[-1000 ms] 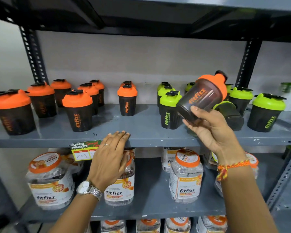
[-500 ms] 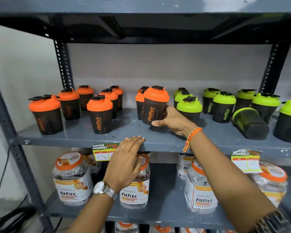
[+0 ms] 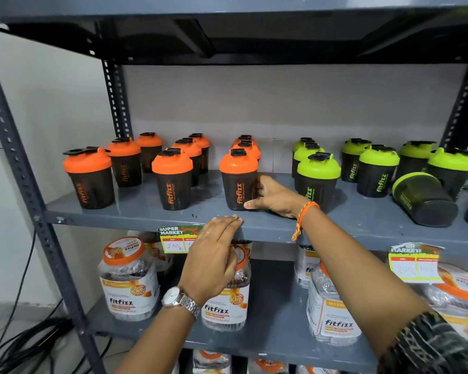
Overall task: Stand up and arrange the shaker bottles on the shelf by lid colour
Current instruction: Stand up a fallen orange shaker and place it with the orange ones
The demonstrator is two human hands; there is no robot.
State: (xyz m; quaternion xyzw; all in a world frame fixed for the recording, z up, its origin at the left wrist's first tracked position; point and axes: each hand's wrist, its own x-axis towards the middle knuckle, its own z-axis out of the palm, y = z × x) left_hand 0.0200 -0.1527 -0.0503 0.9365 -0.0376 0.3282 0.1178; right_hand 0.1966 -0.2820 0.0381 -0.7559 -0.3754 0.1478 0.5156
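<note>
My right hand (image 3: 274,197) grips the lower side of an orange-lidded shaker bottle (image 3: 238,179), which stands upright on the grey shelf (image 3: 135,209) in front of two more orange-lidded ones. Several orange-lidded shakers (image 3: 172,179) stand in rows on the left half. Several green-lidded shakers (image 3: 318,179) stand on the right half. One green-lidded shaker (image 3: 424,199) lies on its side at the right. My left hand (image 3: 214,255), fingers together and flat, rests its fingertips on the shelf's front edge and holds nothing.
The shelf below holds several clear Fitfizz jars (image 3: 130,282) with orange lids. Price tags (image 3: 173,238) hang from the shelf's front edge. A grey upright post (image 3: 25,184) stands at left, black cables (image 3: 25,344) lie on the floor, and another shelf (image 3: 227,12) sits overhead.
My right hand carried the orange-lidded shaker from the green side leftward and set it upright at the front of the orange group. My left hand stayed on the shelf edge.
</note>
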